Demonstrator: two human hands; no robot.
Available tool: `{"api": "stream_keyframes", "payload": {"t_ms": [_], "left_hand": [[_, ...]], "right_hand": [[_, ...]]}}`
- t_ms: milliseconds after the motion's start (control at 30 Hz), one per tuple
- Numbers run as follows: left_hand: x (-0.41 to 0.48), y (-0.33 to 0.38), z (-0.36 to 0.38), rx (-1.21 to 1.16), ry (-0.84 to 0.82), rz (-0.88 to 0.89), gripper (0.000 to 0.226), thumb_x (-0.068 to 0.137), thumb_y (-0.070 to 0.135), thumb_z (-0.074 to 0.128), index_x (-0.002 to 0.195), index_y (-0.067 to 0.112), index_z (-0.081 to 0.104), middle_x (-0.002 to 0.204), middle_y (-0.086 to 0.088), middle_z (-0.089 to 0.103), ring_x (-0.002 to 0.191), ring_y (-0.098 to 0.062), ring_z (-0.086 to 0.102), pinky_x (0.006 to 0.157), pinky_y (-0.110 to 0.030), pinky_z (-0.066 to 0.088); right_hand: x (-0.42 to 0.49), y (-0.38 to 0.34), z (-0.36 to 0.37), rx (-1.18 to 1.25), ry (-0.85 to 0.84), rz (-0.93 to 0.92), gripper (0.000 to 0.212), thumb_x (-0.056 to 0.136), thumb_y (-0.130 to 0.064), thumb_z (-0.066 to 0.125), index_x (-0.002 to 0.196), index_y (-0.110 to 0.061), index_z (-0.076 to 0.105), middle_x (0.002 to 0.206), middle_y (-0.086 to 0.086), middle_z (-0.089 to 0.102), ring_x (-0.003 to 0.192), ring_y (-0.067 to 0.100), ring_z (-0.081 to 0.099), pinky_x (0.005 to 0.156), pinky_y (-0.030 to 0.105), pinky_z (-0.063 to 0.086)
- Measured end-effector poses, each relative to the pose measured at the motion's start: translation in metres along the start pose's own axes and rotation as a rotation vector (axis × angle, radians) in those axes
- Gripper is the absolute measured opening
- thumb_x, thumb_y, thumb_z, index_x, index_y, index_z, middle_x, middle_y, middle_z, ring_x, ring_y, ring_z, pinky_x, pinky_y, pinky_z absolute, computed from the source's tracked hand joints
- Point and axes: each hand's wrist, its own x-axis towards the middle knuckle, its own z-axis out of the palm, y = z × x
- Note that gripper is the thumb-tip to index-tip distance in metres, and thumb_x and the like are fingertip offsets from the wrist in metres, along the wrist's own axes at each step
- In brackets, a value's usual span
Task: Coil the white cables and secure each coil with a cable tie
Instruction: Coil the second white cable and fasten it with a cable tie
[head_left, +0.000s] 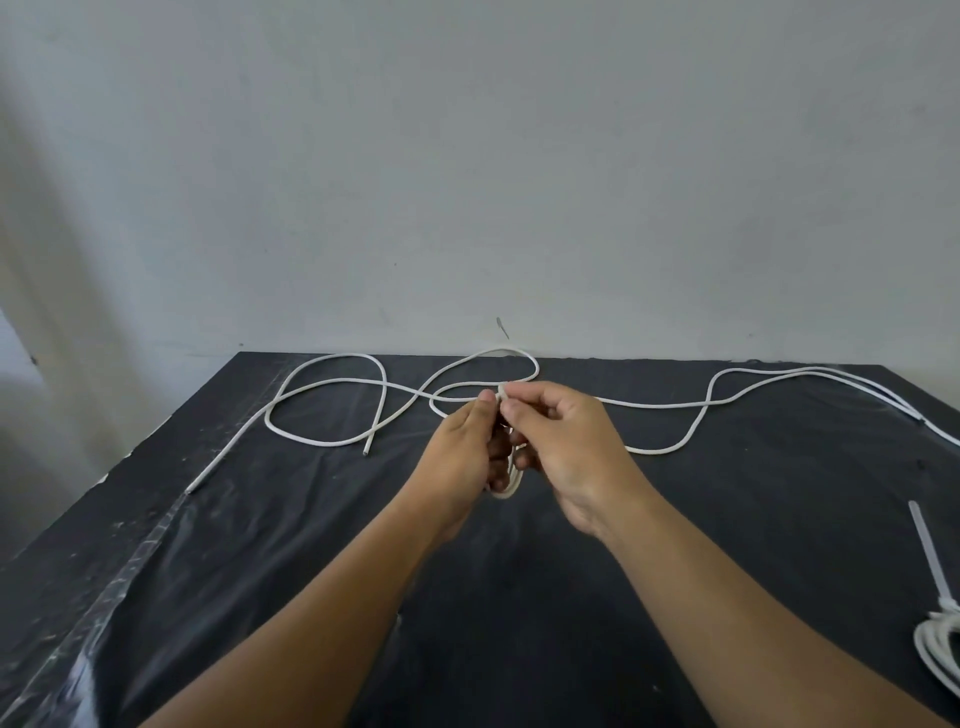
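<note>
While you hold the small coil (506, 491) between both hands at the middle of the frame, the likeliest trouble is the loops springing apart: there are only a few turns, they hang loosely below your fingers, and any slackening of the grip would probably let them slide out of line. The loose cable (332, 383) sprawls across the back of the surface (311, 571) from upper left to the right edge, and its runs cross one another in several spots. Drawing in more length too fast could tighten those crossings into a snag or drag a free end off the edge. Your left hand (465, 441) is turned palm inward, fingers curled round the hanging turns, thumb pressed near the top. Your right hand (563, 441) faces it, thumb and forefinger pinching the cable just above the coil, the other fingers tucked in behind. Both forearms reach in from the bottom of the frame and meet above the surface, so the coil is held in the air, not resting. At the lower right lies a finished coil (935, 649) with its cable tie (930, 551) sticking upward, well apart from your hands; I see no spare tie, so you might have to let go to fetch one.
</note>
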Motion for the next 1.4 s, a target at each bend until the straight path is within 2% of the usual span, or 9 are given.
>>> {"api": "stream_keyframes", "payload": {"t_ms": [133,300,533,700,800,967,1067,1200,1400], "left_hand": [[-0.001,-0.001,0.001,-0.098,0.031,-0.030,0.047,0.104,0.033,0.027,0.085,0.006,0.059,0.060,-0.005,0.057,0.048,-0.013,0.053,0.055,-0.031,0.034],[0.003,-0.001,0.005,-0.196,0.056,-0.102,0.047,0.101,0.044,0.032,0.106,0.015,0.068,0.101,-0.012,0.071,0.094,-0.027,0.066,0.086,-0.044,0.047],[0.004,-0.002,0.007,-0.184,0.040,-0.177,0.039,0.099,0.038,0.043,0.086,0.010,0.067,0.079,-0.010,0.067,0.076,-0.018,0.065,0.077,-0.036,0.050],[-0.001,-0.004,0.017,-0.167,-0.034,-0.209,0.048,0.100,0.040,0.038,0.075,0.009,0.065,0.058,-0.003,0.055,0.052,-0.012,0.052,0.053,-0.024,0.043],[-0.002,-0.009,0.020,-0.250,-0.176,-0.263,0.041,0.098,0.044,0.039,0.073,0.013,0.050,0.051,0.004,0.030,0.041,-0.009,0.026,0.042,-0.021,0.028],[-0.004,-0.008,0.034,-0.374,-0.370,-0.332,0.035,0.093,0.043,0.045,0.073,0.015,0.049,0.053,0.005,0.023,0.040,-0.007,0.021,0.042,-0.021,0.027],[-0.003,-0.005,0.051,-0.387,-0.440,-0.351,0.034,0.093,0.040,0.043,0.073,0.014,0.051,0.051,0.005,0.023,0.040,-0.007,0.023,0.042,-0.021,0.028],[-0.004,-0.011,0.075,-0.412,-0.544,-0.404,0.032,0.094,0.038,0.042,0.075,0.013,0.051,0.051,0.005,0.024,0.040,-0.008,0.026,0.044,-0.023,0.032],[-0.007,-0.030,0.129,-0.319,-0.542,-0.430,0.034,0.097,0.040,0.039,0.074,0.016,0.045,0.054,0.003,0.028,0.043,-0.010,0.027,0.046,-0.023,0.033]], "right_hand": [[-0.005,0.010,0.001,-0.179,-0.013,-0.111,0.022,0.088,-0.012,0.065,0.094,-0.032,0.071,0.066,-0.015,0.060,0.066,0.006,0.057,0.064,0.022,0.046],[-0.012,0.016,0.002,-0.434,0.071,-0.288,0.023,0.085,-0.018,0.070,0.103,-0.032,0.069,0.084,-0.008,0.067,0.071,0.004,0.060,0.069,0.013,0.048],[-0.021,0.039,-0.013,-0.684,0.024,-0.442,0.047,0.090,-0.026,0.062,0.135,-0.034,0.050,0.095,-0.008,0.041,0.096,0.012,0.048,0.087,0.016,0.040],[-0.027,0.041,-0.034,-0.699,-0.032,-0.460,0.043,0.089,-0.035,0.055,0.132,-0.036,0.054,0.098,-0.010,0.042,0.101,0.011,0.048,0.093,0.019,0.040],[-0.022,0.028,-0.061,-0.591,0.128,-0.542,0.026,0.089,-0.029,0.055,0.113,-0.034,0.064,0.102,-0.013,0.049,0.097,0.000,0.053,0.087,0.014,0.042],[-0.019,0.012,-0.102,-0.521,0.038,-0.328,0.038,0.097,-0.027,0.050,0.133,-0.037,0.048,0.130,-0.014,0.054,0.113,0.001,0.054,0.096,0.019,0.044],[-0.031,0.014,-0.113,-0.458,-0.014,-0.265,0.034,0.099,-0.021,0.047,0.129,-0.036,0.055,0.101,-0.009,0.068,0.087,0.005,0.068,0.082,0.025,0.053],[-0.042,0.015,-0.134,-0.314,0.068,-0.210,0.034,0.099,-0.016,0.048,0.114,-0.041,0.064,0.077,0.000,0.059,0.058,0.015,0.059,0.064,0.040,0.058],[-0.067,0.009,-0.194,-0.541,0.148,-0.154,0.033,0.098,-0.026,0.049,0.129,-0.036,0.055,0.091,-0.009,0.068,0.081,0.006,0.065,0.080,0.022,0.051]]}}
